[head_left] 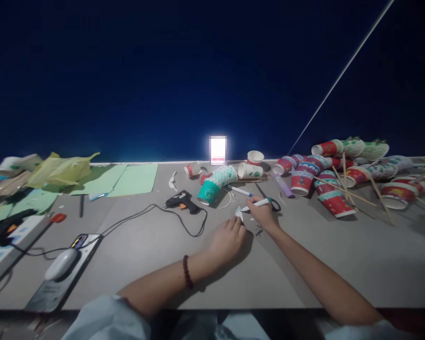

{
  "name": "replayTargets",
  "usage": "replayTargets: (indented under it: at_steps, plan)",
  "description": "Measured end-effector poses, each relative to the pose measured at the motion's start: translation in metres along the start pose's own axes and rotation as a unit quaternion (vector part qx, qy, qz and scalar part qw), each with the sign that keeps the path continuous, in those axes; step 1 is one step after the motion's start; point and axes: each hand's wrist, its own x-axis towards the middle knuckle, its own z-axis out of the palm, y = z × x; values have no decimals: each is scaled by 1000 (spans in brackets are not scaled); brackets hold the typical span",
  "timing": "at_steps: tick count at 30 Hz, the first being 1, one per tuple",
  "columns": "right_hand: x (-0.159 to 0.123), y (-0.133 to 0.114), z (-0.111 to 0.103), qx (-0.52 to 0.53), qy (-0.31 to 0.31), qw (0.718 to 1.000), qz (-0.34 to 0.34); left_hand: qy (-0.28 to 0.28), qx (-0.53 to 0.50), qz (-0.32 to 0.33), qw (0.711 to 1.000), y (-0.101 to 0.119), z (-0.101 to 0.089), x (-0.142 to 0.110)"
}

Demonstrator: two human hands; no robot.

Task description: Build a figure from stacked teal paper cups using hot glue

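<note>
My right hand (263, 213) is closed round a white marker pen (257, 204), its tip pointing down to the left. The tip is at or just beside a small white paper cutout (239, 212) with dark marks; whether it touches cannot be told. My left hand (229, 238) has its fingers together and holds the cutout's near edge against the table. Small dark scraps (259, 230) lie between the hands. Partly behind my right hand are black-handled scissors (275, 204). A second pen with a blue end (239, 191) lies just beyond.
Beyond my hands lies a bent stack of green-and-white paper cups (219, 183). A black glue gun (182, 201) trails its cord leftward. More patterned cup stacks (306, 175) and wooden sticks (346, 191) spread right. Left are green paper sheets (134, 180), a phone, a mouse (61, 264) and a power strip (16, 245).
</note>
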Motion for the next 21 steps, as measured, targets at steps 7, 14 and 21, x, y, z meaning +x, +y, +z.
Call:
replayTargets:
  at_steps: [7, 14, 21]
  plan:
    - [-1, 0, -1, 3, -4, 1000, 1, 0, -14, -2, 1000, 0, -5, 1]
    - [-4, 3, 0, -5, -9, 1000, -1, 6, -27, -4, 1000, 0, -1, 1]
    - [-4, 1, 0, -2, -10, 1000, -3, 10, -14, -2, 1000, 0, -2, 1]
